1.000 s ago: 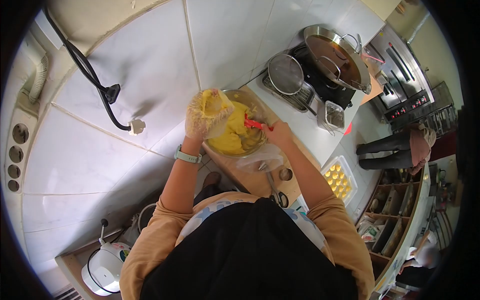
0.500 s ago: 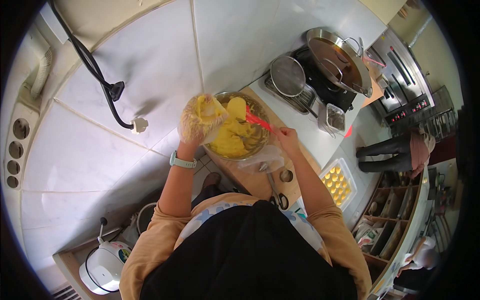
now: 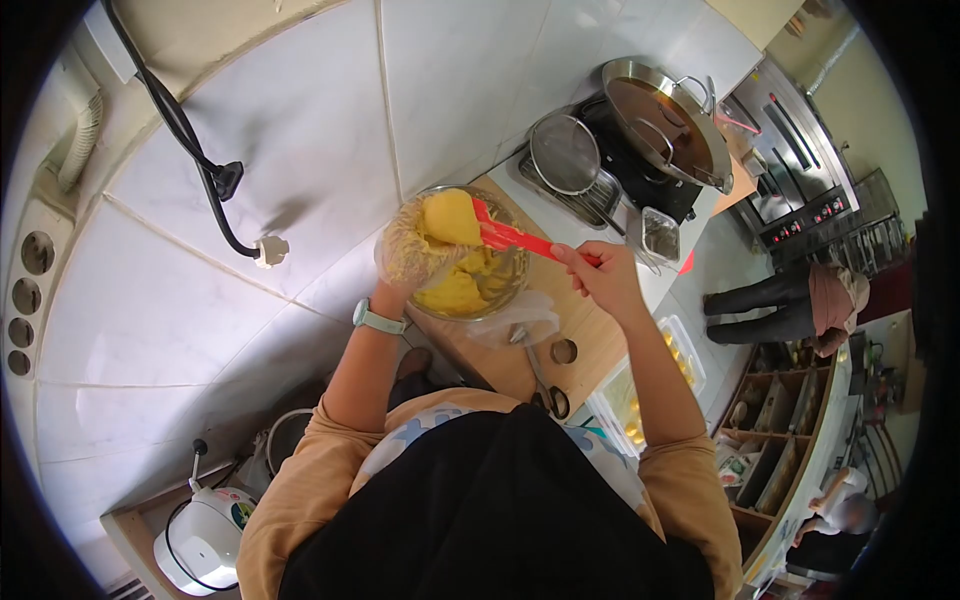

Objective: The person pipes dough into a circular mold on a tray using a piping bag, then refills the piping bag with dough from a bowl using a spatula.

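Note:
My left hand (image 3: pixel 397 282) is closed around a clear plastic piping bag (image 3: pixel 402 248), whose folded-over top covers most of the fingers and is smeared with yellow dough. In my right hand (image 3: pixel 606 275) is the handle of a red spatula (image 3: pixel 515 240). Its blade carries a thick lump of yellow dough (image 3: pixel 450 217) at the bag's mouth. Beneath both is a metal mixing bowl (image 3: pixel 522 268) with more yellow dough (image 3: pixel 452 296) inside and streaks on its wall.
On the wooden board (image 3: pixel 590 345) are a clear plastic bag (image 3: pixel 512 325) with a metal tip, a small round metal piece (image 3: pixel 563 351) and scissors (image 3: pixel 550 400). A wide pan (image 3: pixel 665 120) of brown liquid, a sieve (image 3: pixel 565 153) and trays (image 3: pixel 612 405) stand rightward. Another person (image 3: pixel 775 305) stands beyond.
The spatula with its dough has moved left from over the bowl to the bag's mouth. My left hand and the bag have shifted slightly right and down. The view has tilted slightly.

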Tool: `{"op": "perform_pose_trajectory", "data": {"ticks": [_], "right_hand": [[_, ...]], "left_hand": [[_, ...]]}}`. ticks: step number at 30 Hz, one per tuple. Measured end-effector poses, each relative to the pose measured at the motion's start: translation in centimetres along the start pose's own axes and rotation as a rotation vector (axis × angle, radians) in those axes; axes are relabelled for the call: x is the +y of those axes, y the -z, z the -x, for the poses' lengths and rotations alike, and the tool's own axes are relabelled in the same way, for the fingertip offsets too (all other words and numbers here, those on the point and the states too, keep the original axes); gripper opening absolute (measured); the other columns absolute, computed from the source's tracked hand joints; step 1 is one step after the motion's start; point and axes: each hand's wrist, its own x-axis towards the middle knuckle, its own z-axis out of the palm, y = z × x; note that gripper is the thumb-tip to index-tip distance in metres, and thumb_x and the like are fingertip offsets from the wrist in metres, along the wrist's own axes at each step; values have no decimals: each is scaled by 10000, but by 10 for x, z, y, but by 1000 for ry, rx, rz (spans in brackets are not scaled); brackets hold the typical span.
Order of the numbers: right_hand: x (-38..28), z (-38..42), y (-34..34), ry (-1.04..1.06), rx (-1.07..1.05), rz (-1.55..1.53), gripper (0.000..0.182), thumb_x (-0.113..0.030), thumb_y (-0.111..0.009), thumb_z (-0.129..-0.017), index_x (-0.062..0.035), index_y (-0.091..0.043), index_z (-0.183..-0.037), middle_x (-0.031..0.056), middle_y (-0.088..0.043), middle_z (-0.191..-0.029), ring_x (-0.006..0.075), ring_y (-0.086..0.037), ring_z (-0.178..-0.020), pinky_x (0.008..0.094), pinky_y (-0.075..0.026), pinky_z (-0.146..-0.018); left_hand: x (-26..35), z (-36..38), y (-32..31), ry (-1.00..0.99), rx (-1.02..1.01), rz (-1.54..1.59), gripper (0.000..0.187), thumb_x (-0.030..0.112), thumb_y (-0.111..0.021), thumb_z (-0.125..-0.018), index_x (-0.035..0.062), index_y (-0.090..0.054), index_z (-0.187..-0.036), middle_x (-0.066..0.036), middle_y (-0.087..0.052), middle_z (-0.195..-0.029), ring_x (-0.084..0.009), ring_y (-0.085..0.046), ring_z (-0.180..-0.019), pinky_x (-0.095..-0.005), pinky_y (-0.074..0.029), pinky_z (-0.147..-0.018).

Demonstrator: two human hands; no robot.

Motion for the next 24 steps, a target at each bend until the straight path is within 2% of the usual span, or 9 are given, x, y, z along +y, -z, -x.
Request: {"op": "perform_pose_trajectory", "data": {"ticks": [2,5,6,10,11,13,17,22,24], "right_hand": [[-11,-2,14,185,12,203,439,-387,-652,-839,-65,-553,-557,18,-510,-494,107,-480,-424,268,-356,-406],[-49,-7,14,731,55,873,401,-368,-610,-859,-72,-564,-593,47,-530,-526,200,-548,-479,317,-411,-447],[-60,-3,5,814,29,917,301,-279,-586,-852,-100,-563,-612,51,-542,-569,266,-571,-544,361,-434,-485],[-87,30,-43,1128,-79,1250,104,-129,-606,-665,-79,-536,-606,34,-505,-559,195,-557,-545,307,-409,-457],[-89,38,-50,1221,-81,1337,88,-112,-605,-623,-73,-528,-600,30,-500,-559,180,-551,-548,293,-405,-456],[-90,43,-49,1278,-120,1303,101,-116,-606,-588,-64,-520,-595,17,-474,-551,149,-527,-549,264,-399,-464],[-99,54,-34,1394,-126,1305,123,-120,-625,-605,-63,-517,-604,4,-456,-550,123,-485,-531,249,-380,-455],[-126,67,-1,1177,69,1198,109,-142,-627,-670,-77,-549,-629,-1,-465,-540,148,-494,-489,276,-390,-436],[-128,63,5,947,120,1137,119,-165,-618,-709,-75,-571,-647,21,-497,-544,192,-526,-492,305,-414,-447]], "left_hand": [[1,0,0,-58,-42,-97,581,263,-826,-620,36,-572,-1091,-87,-638,-1033,-189,-617,-918,-304,-494,-824],[17,1,-1,-216,-129,-288,544,230,-808,-635,42,-586,-1094,-90,-640,-1031,-215,-620,-913,-302,-486,-837],[31,1,-5,-212,-159,-280,540,226,-802,-640,46,-589,-1101,-92,-639,-1035,-229,-620,-912,-305,-484,-841],[-11,0,-34,-115,-7,86,557,233,-785,-657,43,-582,-1140,-106,-641,-1033,-248,-617,-925,-298,-475,-843],[-15,0,-34,-211,50,-6,548,221,-780,-664,39,-581,-1141,-102,-642,-1034,-230,-618,-921,-293,-477,-832],[-22,0,-31,-397,169,-195,529,198,-769,-678,31,-579,-1143,-93,-644,-1038,-194,-621,-913,-283,-482,-811],[-37,2,-27,-198,197,19,482,143,-755,-713,7,-575,-1139,-91,-644,-1030,-144,-618,-877,-278,-502,-756],[-62,-10,-29,181,153,877,418,87,-744,-743,-10,-578,-1113,-77,-642,-1001,-145,-618,-859,-271,-526,-731],[-53,-11,-19,194,177,723,420,60,-743,-735,-8,-568,-1111,-90,-626,-1042,-165,-617,-884,-287,-532,-749]]}}
